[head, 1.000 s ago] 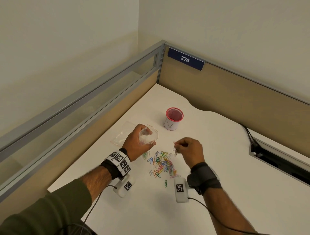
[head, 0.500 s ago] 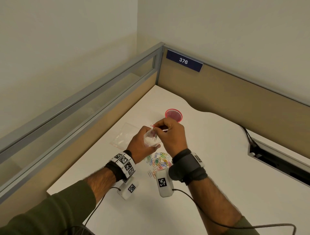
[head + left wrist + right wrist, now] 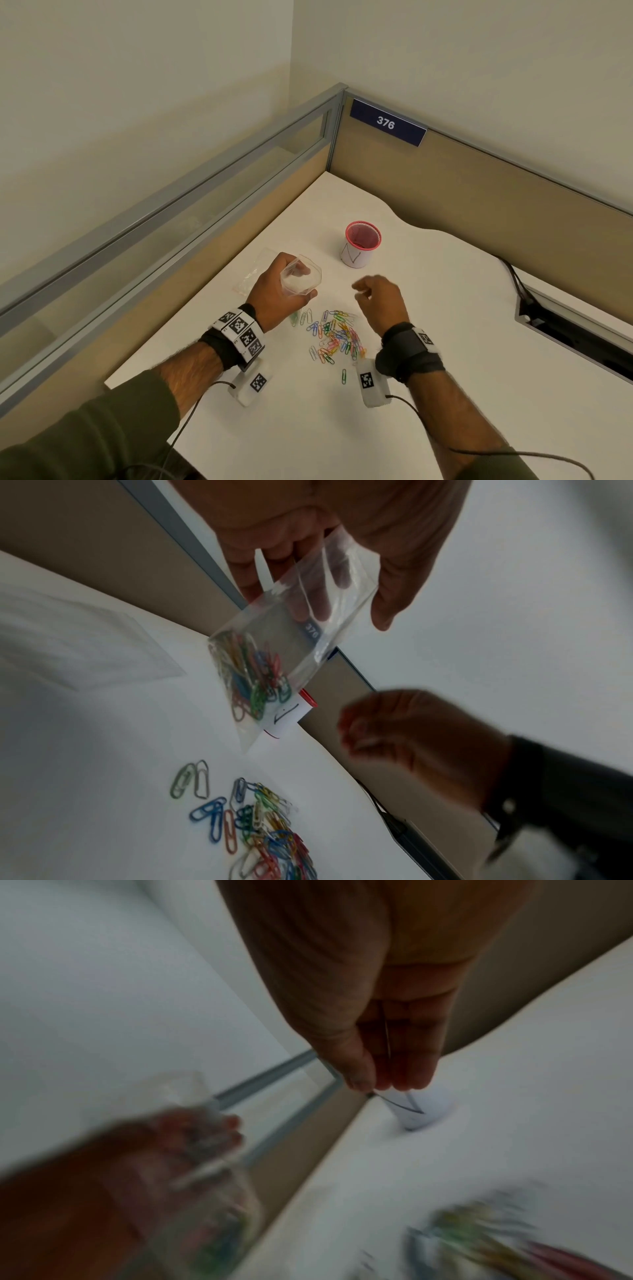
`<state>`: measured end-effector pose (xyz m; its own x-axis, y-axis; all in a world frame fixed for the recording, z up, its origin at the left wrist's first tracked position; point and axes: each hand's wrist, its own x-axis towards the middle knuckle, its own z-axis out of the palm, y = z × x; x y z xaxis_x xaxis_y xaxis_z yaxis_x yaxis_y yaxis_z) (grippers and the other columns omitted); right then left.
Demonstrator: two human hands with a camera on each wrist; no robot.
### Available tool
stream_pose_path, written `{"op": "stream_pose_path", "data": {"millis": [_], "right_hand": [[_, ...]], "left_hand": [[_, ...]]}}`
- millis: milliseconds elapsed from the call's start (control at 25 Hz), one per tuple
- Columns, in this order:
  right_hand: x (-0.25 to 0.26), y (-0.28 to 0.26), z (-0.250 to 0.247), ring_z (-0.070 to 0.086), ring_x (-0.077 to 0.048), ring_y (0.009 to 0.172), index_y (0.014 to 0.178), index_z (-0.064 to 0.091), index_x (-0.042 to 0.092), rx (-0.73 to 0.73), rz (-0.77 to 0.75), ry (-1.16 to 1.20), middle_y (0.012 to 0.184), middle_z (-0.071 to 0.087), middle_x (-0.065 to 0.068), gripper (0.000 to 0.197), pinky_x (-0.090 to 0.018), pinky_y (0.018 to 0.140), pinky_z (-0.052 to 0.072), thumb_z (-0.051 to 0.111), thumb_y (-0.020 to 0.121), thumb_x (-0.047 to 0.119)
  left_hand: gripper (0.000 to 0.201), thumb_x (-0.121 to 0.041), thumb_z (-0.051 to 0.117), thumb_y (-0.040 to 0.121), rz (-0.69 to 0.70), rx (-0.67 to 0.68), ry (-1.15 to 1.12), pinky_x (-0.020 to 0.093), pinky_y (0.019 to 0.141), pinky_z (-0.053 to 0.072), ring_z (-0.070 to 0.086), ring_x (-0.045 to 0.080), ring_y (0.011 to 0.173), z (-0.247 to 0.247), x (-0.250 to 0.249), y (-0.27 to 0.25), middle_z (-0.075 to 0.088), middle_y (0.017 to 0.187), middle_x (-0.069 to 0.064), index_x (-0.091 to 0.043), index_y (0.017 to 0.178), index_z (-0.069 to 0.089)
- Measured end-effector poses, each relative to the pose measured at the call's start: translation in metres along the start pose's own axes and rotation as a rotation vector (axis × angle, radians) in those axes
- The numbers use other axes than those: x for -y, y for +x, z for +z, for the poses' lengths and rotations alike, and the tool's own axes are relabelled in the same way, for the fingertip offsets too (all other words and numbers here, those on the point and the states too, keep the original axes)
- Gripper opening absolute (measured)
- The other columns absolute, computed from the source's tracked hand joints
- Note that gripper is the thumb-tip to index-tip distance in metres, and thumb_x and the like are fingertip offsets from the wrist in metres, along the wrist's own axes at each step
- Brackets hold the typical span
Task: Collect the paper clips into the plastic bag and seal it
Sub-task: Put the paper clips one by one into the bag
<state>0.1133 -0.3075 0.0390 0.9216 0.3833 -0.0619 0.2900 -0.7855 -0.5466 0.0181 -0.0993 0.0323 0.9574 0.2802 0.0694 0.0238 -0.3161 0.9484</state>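
Note:
My left hand (image 3: 279,291) grips a small clear plastic bag (image 3: 303,279) by its top and holds its mouth open above the desk. In the left wrist view several coloured paper clips (image 3: 255,681) lie in the bottom of the bag (image 3: 308,620). A pile of coloured paper clips (image 3: 337,337) lies on the white desk (image 3: 445,342) between my hands. My right hand (image 3: 364,293) hovers above the far edge of the pile, right of the bag, with loosely bent fingers. In the right wrist view its fingers (image 3: 407,1069) lie together and hold nothing.
A red-rimmed white cup (image 3: 359,245) stands behind the pile. A spare flat clear bag (image 3: 251,274) lies on the desk under my left hand. One green clip (image 3: 344,376) lies apart, near my right wrist. Partition walls close the corner; a cable slot (image 3: 565,329) opens at right.
My right hand carried a clip from the pile to the bag's mouth, let it go inside, and has drawn back to the right, empty. The left hand kept holding the bag.

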Motion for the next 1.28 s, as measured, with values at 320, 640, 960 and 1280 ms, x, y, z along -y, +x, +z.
{"op": "stream_pose_path", "data": {"millis": [320, 640, 960, 1280], "right_hand": [[-0.041, -0.004, 0.062, 0.043, -0.027, 0.120, 0.127, 0.053, 0.014, 0.318, 0.042, -0.357, 0.126, 0.045, -0.009, 0.038, -0.037, 0.099, 0.046, 0.055, 0.089, 0.011], [-0.053, -0.037, 0.042, 0.056, -0.023, 0.107, 0.120, 0.061, 0.017, 0.291, 0.108, -0.209, 0.117, 0.055, -0.005, 0.040, -0.031, 0.090, 0.047, 0.065, 0.086, 0.038], [-0.046, -0.056, 0.061, 0.054, -0.027, 0.109, 0.124, 0.052, 0.013, 0.344, 0.220, -0.240, 0.122, 0.046, -0.010, 0.063, -0.035, 0.094, 0.050, 0.081, 0.072, 0.033], [-0.039, -0.044, 0.049, 0.049, -0.024, 0.117, 0.136, 0.043, 0.021, 0.362, 0.200, -0.107, 0.127, 0.045, -0.005, 0.093, -0.037, 0.099, 0.048, 0.087, 0.058, 0.044]], "left_hand": [[0.043, -0.016, 0.083, 0.077, -0.032, -0.048, -0.007, 0.011, 0.084, 0.047, 0.058, -0.001, 0.109, -0.023, 0.009, -0.006, 0.063, 0.106, -0.013, -0.016, 0.110, 0.055], [0.043, -0.017, 0.083, 0.078, -0.019, -0.034, -0.021, 0.018, 0.087, 0.047, 0.059, 0.007, 0.111, -0.018, 0.011, -0.005, 0.063, 0.106, -0.010, -0.016, 0.110, 0.054], [0.044, -0.017, 0.083, 0.077, -0.011, -0.015, -0.011, 0.024, 0.091, 0.048, 0.059, 0.013, 0.111, -0.012, 0.010, -0.005, 0.062, 0.106, -0.010, -0.016, 0.110, 0.054], [0.044, -0.018, 0.082, 0.077, -0.002, -0.022, -0.021, 0.025, 0.090, 0.051, 0.059, 0.011, 0.111, -0.011, 0.005, -0.002, 0.062, 0.107, -0.008, -0.018, 0.111, 0.053]]}}
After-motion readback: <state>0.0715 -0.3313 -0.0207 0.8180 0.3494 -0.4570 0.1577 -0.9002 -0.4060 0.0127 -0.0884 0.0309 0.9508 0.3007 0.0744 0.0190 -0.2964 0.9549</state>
